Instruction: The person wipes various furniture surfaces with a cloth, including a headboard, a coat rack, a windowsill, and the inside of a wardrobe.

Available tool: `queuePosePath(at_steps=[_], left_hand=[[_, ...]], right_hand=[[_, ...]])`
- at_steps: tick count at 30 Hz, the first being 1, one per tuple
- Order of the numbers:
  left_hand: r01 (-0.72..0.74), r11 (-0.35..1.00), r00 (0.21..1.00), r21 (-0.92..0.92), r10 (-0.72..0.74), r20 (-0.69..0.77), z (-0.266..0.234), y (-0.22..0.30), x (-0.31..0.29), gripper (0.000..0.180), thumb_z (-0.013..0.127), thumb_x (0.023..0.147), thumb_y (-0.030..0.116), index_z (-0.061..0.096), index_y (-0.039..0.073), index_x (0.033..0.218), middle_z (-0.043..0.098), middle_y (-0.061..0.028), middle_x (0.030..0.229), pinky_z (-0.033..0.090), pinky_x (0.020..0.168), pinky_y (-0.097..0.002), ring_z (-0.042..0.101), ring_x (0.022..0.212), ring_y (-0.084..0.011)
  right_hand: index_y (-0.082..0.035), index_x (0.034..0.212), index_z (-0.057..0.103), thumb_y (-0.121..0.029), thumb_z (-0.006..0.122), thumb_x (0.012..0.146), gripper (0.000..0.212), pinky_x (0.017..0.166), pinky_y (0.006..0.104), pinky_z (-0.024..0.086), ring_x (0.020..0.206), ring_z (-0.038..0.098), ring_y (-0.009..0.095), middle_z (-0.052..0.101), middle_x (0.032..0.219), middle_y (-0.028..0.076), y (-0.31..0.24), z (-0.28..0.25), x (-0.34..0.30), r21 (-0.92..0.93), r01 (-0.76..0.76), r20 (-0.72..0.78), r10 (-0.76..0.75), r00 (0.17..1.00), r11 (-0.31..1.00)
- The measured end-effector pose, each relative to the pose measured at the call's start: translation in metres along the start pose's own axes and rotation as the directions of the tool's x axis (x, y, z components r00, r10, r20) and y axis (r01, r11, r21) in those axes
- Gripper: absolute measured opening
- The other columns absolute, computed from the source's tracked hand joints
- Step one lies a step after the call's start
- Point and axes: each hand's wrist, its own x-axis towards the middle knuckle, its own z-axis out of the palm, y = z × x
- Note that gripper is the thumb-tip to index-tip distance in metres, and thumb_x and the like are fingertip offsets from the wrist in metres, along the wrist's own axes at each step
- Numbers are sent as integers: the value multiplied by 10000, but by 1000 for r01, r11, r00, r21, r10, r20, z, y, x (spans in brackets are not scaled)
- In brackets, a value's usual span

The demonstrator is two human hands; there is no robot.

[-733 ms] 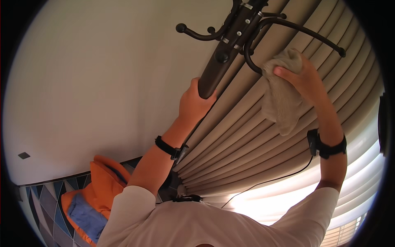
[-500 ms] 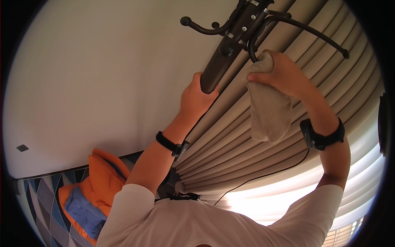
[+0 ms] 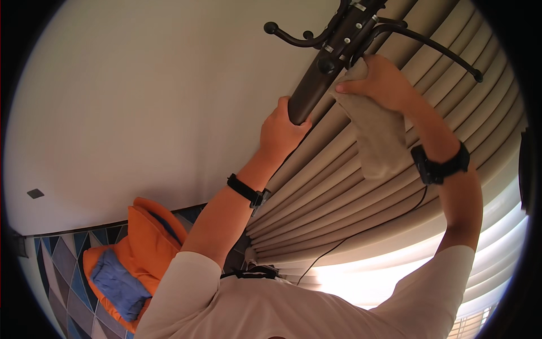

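Observation:
A dark brown coat rack (image 3: 314, 85) rises at the top middle, with curved, ball-tipped hooks near its upper end. My left hand (image 3: 281, 131) is wrapped round its pole below the hooks. In my right hand (image 3: 385, 85) a greyish-beige cloth (image 3: 379, 138) is bunched between thumb and fingers, pressed close to a hook's lower bend. The cloth's loose end hangs down in front of the curtain. Part of the hook behind my right hand and cloth is hidden.
Pleated beige curtains (image 3: 327, 186) fill the right side beside a bright window. A plain wall (image 3: 141, 113) stands at left. Below it, an orange seat (image 3: 148, 248) bears a blue cloth (image 3: 118, 282) on a patterned floor (image 3: 68, 271). A thin black cable (image 3: 350, 240) hangs from my right wrist strap.
My right hand has moved slightly up with the cloth, nearer the pole and hook. The cloth's hanging end has swung right. My left hand still grips the pole; the view has shifted a little.

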Motion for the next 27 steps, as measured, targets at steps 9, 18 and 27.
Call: queuePosePath(at_steps=[9, 18, 27], left_hand=[[-38, 999, 998, 33, 40, -48, 1, -7, 3, 437, 724, 792, 221, 488, 8, 1091, 676, -214, 818, 556, 605, -359, 699, 689, -299], [54, 998, 998, 32, -53, -47, -3, -7, 12, 538, 758, 760, 288, 475, 22, 1132, 663, -218, 857, 532, 679, -362, 687, 777, -329], [-36, 992, 997, 120, 28, 69, -25, -29, -1, 629, 625, 894, 290, 291, 104, 1393, 395, -149, 1368, 377, 1007, -393, 436, 1212, -289]], right_hand=[[-22, 999, 574, -394, 729, 777, 460, 571, 383, 522, 691, 647, 307, 638, 804, 115, -8, 54, -28, -549, -31, -540, -327, 776, 835], [5, 1073, 601, -285, 801, 763, 470, 693, 295, 530, 823, 660, 171, 677, 964, 117, 16, 77, -35, 649, 314, -629, 258, 733, 693], [-15, 1145, 546, -213, 750, 824, 429, 854, 266, 466, 962, 584, 144, 611, 1048, 54, 41, 190, -44, 939, 325, -291, 249, 924, -109]])
